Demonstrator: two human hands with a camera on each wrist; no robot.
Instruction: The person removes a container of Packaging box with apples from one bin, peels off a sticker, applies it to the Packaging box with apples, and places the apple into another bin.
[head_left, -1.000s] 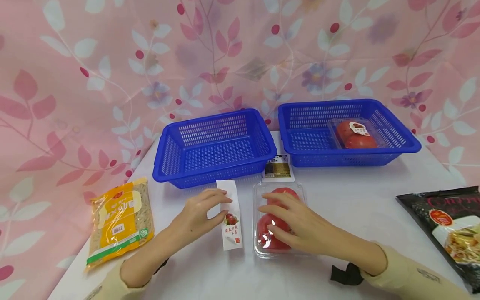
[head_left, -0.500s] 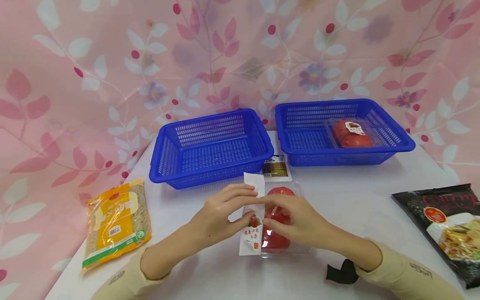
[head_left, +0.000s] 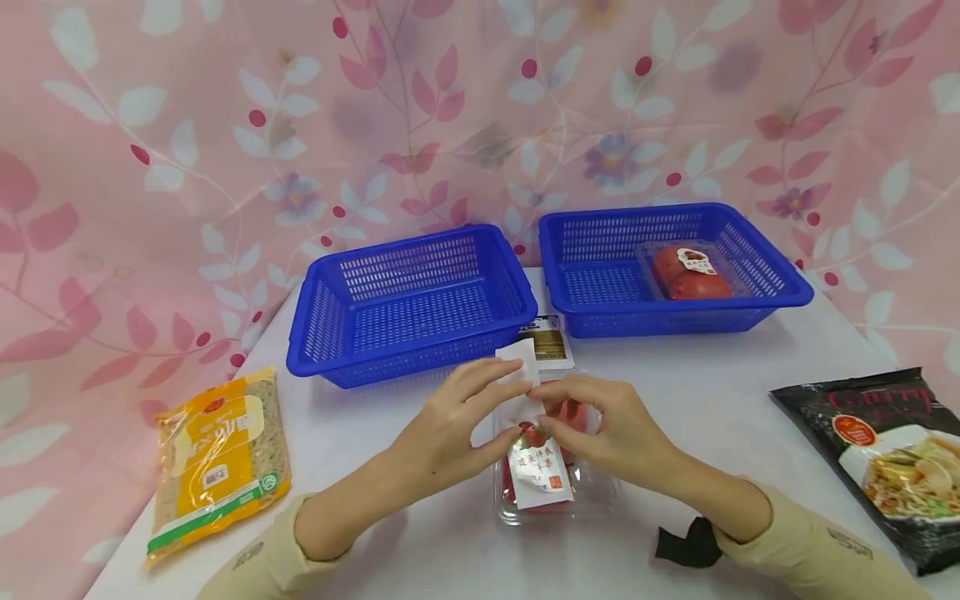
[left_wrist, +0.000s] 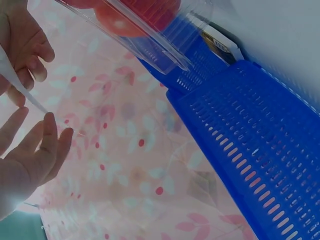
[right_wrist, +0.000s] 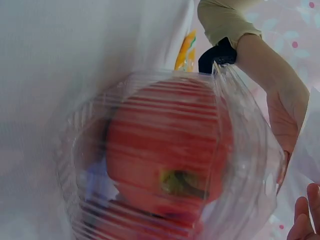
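A white paper strip (head_left: pixel 538 477), printed with a red apple and red characters, lies tilted over a clear plastic box of red apples (head_left: pixel 502 500). My left hand (head_left: pixel 450 425) pinches the strip's left edge with thumb and fingers. From the other side, my right hand (head_left: pixel 611 425) holds its right edge between thumb and index finger. In the left wrist view, the strip (left_wrist: pixel 20 85) stands edge-on between both hands. One apple (right_wrist: pixel 165 145) with its stem fills the right wrist view through the clear lid; the strip and fingers cover part of the box in the head view.
Two blue baskets stand behind: a left one (head_left: pixel 412 367) and a right one (head_left: pixel 675 319) holding a labelled apple box (head_left: pixel 693 275). A small brown-and-white packet (head_left: pixel 551 343) lies between. A yellow grain bag (head_left: pixel 217 458) is left, a black noodle bag (head_left: pixel 877 458) right.
My left hand has brought the strip rightward from beside the box to over it. My right hand has left the box lid and taken the strip's right edge. The strip now slants.
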